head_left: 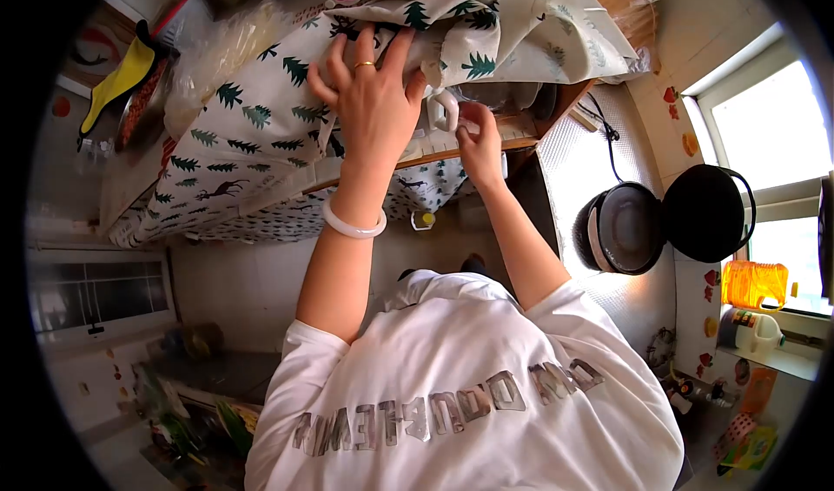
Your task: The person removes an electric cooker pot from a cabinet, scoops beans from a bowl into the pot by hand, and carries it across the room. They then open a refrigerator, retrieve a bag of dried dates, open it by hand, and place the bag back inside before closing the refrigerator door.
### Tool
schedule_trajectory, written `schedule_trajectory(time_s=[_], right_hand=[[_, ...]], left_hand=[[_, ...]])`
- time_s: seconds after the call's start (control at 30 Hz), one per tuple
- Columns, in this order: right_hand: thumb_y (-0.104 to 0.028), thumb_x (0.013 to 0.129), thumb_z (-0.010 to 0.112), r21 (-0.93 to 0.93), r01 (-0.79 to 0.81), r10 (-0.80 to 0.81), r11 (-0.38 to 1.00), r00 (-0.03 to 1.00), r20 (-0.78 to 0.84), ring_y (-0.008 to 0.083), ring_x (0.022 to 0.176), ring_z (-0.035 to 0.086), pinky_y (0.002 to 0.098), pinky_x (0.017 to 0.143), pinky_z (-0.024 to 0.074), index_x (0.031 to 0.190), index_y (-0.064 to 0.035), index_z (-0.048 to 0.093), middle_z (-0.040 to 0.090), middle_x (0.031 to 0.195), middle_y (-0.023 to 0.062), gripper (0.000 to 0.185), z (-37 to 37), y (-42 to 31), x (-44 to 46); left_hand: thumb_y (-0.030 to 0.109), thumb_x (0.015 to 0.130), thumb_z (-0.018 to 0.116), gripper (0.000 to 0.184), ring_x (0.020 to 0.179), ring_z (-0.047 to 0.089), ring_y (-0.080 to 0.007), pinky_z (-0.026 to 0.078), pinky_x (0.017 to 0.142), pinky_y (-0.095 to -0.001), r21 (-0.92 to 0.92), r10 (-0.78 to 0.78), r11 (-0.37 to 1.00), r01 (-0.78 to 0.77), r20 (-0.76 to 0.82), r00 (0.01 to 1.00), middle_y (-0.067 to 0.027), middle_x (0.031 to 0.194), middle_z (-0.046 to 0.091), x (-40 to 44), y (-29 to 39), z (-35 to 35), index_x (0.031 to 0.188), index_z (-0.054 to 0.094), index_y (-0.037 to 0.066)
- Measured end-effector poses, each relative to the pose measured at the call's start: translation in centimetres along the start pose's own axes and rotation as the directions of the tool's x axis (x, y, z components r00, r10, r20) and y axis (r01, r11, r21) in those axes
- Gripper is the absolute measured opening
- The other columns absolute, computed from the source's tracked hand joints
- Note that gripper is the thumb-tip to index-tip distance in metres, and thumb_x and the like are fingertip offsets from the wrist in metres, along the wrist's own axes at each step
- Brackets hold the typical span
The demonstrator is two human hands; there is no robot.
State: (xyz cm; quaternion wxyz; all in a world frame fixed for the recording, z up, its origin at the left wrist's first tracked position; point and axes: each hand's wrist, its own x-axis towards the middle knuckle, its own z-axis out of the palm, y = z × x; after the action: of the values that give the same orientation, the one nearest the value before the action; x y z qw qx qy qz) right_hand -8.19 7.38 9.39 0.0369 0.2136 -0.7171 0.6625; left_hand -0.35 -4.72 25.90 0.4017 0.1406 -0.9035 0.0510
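Note:
A white cloth [261, 148] printed with green trees hangs over a shelf unit. My left hand [372, 96], with a gold ring and a pale bangle at the wrist, lies on the raised cloth with its fingers spread. Below the lifted edge an open compartment with a wooden rim [504, 144] shows. At its front my right hand [479, 142] has its fingers bent together beside a white looped handle [444, 111]. Whether the fingertips grip the handle or something else is hidden. Clear and dark dishes [526, 96] are partly visible inside the compartment.
On the right a metallic counter holds an open round black cooker [627, 228] with a cord. An orange bottle [754, 284] and a white jug [751, 330] stand by the window. Plastic bags [230, 52] lie at upper left. A yellow-capped bottle [423, 220] stands below.

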Motion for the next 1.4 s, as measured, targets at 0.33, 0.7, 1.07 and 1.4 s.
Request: schedule_trajectory(time_s=[0.33, 0.7, 1.07, 1.4], right_hand=[[-0.021, 0.079, 0.078, -0.111, -0.438, 0.447, 0.892, 0.818, 0.362, 0.016, 0.087, 0.062, 0.0342, 0.072, 0.0564, 0.112, 0.0002, 0.061, 0.062, 0.098, 0.006, 0.043, 2.1, 5.0, 7.0], [-0.034, 0.074, 0.079, -0.073, -0.69, 0.639, 0.72, 0.618, 0.459, 0.0161, 0.077, 0.06, 0.0335, 0.064, 0.0557, 0.093, -0.0058, 0.068, 0.064, 0.087, 0.0038, 0.036, 2.8, 4.3, 7.7], [-0.019, 0.076, 0.074, 0.071, -0.469, 0.379, 0.88, 0.785, 0.49, 0.0078, 0.065, 0.053, 0.0281, 0.06, 0.0444, 0.087, -0.0002, 0.07, 0.061, 0.071, -0.0013, 0.022, -0.5, 3.8, -1.6], [-0.006, 0.075, 0.067, 0.052, -0.537, 0.417, 0.842, 0.708, 0.57, 0.0065, 0.075, 0.054, 0.0247, 0.07, 0.0461, 0.094, 0.002, 0.069, 0.063, 0.082, -0.0016, 0.021, -8.2, -3.7, -9.3]], left_hand=[[0.043, 0.09, 0.065, 0.045, 0.123, 0.046, -0.0281, 0.022, 0.105, -0.0515, -0.075, 0.095, 0.993, -0.094, 0.007, 0.995, -0.0035, 0.134, 0.056, 0.1, -1.9, -0.2, 0.133, 0.06, 0.029], [0.039, 0.092, 0.063, 0.046, 0.124, 0.045, -0.0288, 0.022, 0.106, -0.0519, -0.064, 0.119, 0.991, -0.114, 0.077, 0.99, -0.0047, 0.137, 0.053, 0.0, -2.2, -0.6, 0.137, 0.057, 0.029], [0.034, 0.087, 0.068, 0.046, 0.123, 0.046, -0.0286, 0.025, 0.105, -0.0514, -0.069, 0.126, 0.99, -0.125, 0.002, 0.992, -0.0039, 0.135, 0.053, 0.1, -2.2, -0.2, 0.132, 0.059, 0.03], [0.049, 0.096, 0.054, 0.045, 0.124, 0.045, -0.0277, 0.022, 0.105, -0.0524, -0.065, 0.143, 0.988, -0.142, 0.017, 0.99, -0.0043, 0.137, 0.053, -0.1, -2.7, 0.2, 0.137, 0.057, 0.032]])
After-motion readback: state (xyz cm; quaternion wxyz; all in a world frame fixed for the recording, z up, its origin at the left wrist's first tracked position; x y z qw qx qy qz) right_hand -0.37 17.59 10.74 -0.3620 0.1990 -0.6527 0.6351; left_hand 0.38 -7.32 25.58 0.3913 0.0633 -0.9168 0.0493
